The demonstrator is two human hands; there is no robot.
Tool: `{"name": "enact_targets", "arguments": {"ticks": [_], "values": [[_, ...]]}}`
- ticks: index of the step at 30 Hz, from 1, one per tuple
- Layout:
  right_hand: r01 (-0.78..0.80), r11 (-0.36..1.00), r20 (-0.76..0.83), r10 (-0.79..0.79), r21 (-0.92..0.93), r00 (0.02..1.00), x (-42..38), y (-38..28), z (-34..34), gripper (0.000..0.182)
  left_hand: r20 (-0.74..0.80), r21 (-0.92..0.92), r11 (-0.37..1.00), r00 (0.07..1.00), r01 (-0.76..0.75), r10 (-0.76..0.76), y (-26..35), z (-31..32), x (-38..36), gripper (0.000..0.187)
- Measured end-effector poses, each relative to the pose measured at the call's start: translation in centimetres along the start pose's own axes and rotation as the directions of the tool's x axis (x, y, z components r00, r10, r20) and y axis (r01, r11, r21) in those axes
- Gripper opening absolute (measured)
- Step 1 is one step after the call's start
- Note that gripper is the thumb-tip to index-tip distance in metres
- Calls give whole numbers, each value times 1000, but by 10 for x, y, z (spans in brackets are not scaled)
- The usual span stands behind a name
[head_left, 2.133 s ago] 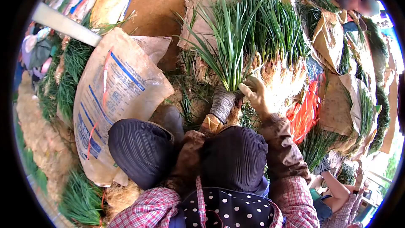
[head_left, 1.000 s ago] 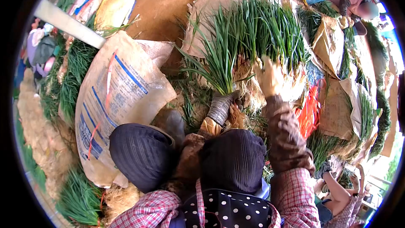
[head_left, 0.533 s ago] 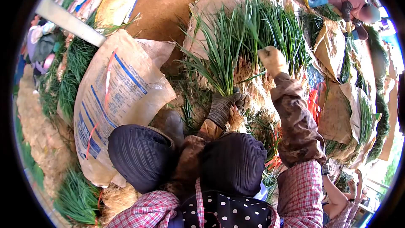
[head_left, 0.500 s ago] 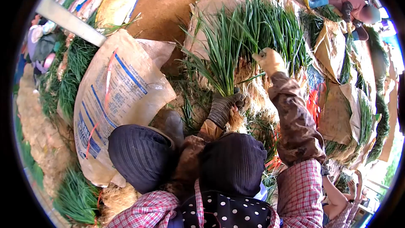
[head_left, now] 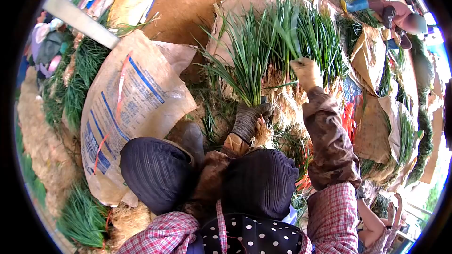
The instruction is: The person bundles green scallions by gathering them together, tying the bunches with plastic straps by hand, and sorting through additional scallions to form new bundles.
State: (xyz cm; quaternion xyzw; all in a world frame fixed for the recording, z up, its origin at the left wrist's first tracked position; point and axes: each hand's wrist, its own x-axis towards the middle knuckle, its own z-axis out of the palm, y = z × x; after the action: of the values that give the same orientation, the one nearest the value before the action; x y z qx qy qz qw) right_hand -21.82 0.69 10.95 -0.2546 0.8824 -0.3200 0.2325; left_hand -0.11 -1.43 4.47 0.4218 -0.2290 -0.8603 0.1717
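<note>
My left hand (head_left: 250, 118), in a dark glove, is closed around the lower ends of a bunch of green onions (head_left: 250, 68). Their long leaves fan upward and pale roots (head_left: 263, 137) hang below the fist. My right hand (head_left: 307, 72), in a pale glove, is farther forward at the pile of green onions (head_left: 325, 37). Its fingers are pinched on a green onion stalk, whose leaves (head_left: 291, 37) are blurred above it. The pile lies upright-leaning on a brown paper sack (head_left: 226, 11), roots (head_left: 287, 108) toward me.
A large printed paper sack (head_left: 127, 108) lies left of my knees. Another bundle of green onions (head_left: 84, 218) sits at lower left. Red ties (head_left: 348, 121) lie right of the pile. A co-worker (head_left: 400, 16) bends at upper right; another person's arm (head_left: 372, 221) shows at lower right.
My right hand has shifted slightly right and its fingers now have a stalk with blurred leaves above them. My left hand and its bunch have stayed nearly still.
</note>
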Motion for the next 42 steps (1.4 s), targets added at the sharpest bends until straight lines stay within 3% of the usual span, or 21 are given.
{"name": "enact_targets", "arguments": {"ticks": [1,3,4,6,7,8,10,14,17,18,19,20,23,24,28,31,32,33,36,39,42], "values": [[67,969,8,-67,-238,998,5,-2,9,26,-15,11,1000,1000,0,0,1,1,0,22],[15,747,100,69,-665,993,27,4,20,40,-44,38,999,999,7,-5,4,3,-3,22],[-111,907,-19,113,-406,993,28,13,27,41,-90,63,995,993,83,-78,14,10,-10,24],[-201,911,-36,202,-361,979,42,17,32,39,-60,53,998,998,18,-14,10,7,-8,24],[-161,783,42,232,-600,972,46,-1,25,37,-46,44,999,999,-15,17,7,4,-5,24],[-141,982,81,151,-124,985,28,-3,10,30,-36,44,999,999,-24,25,6,0,-2,24],[-226,856,140,181,465,973,0,-28,-13,26,-13,42,998,999,-39,39,4,-6,4,23],[380,900,167,-417,214,893,-8,24,-28,33,44,-20,994,993,-105,105,-4,-8,6,22],[126,803,358,-393,583,847,-34,64,-8,33,121,-36,982,975,-183,186,7,6,-11,19],[-30,730,400,-340,683,851,-46,75,3,27,64,119,961,968,-249,243,2,8,-8,22],[-130,673,417,-285,729,863,-56,84,14,22,96,276,960,995,-45,19,24,12,-28,23],[-204,620,427,-235,758,873,-65,92,25,18,168,314,945,985,-91,38,16,9,-24,23],[42,940,198,-115,337,973,-92,77,51,18,253,268,957,967,-111,41,-6,5,-14,23],[319,904,45,-345,283,938,-93,79,57,23,183,327,944,983,-52,-9,-4,7,-13,23],[-59,727,-46,124,685,991,-71,95,75,23,180,294,951,983,-93,41,-6,7,-10,19],[-259,753,216,158,605,964,-80,56,55,33,229,184,974,969,-132,88,-8,3,-13,16],[-186,733,170,97,654,981,-82,48,53,37,265,214,964,959,-155,96,-5,4,-14,15],[-362,675,286,227,643,931,-76,45,49,37,294,212,972,955,-99,33,-4,3,-14,14],[-369,409,321,184,834,929,-69,49,59,26,344,229,973,938,-31,-51,1,1,-12,13],[-344,499,319,139,795,938,-75,46,61,24,331,266,954,943,-138,44,3,2,-10,13],[-336,288,332,66,897,941,-77,53,68,22,358,58,998,934,-5,-17,5,0,-17,15]]}}
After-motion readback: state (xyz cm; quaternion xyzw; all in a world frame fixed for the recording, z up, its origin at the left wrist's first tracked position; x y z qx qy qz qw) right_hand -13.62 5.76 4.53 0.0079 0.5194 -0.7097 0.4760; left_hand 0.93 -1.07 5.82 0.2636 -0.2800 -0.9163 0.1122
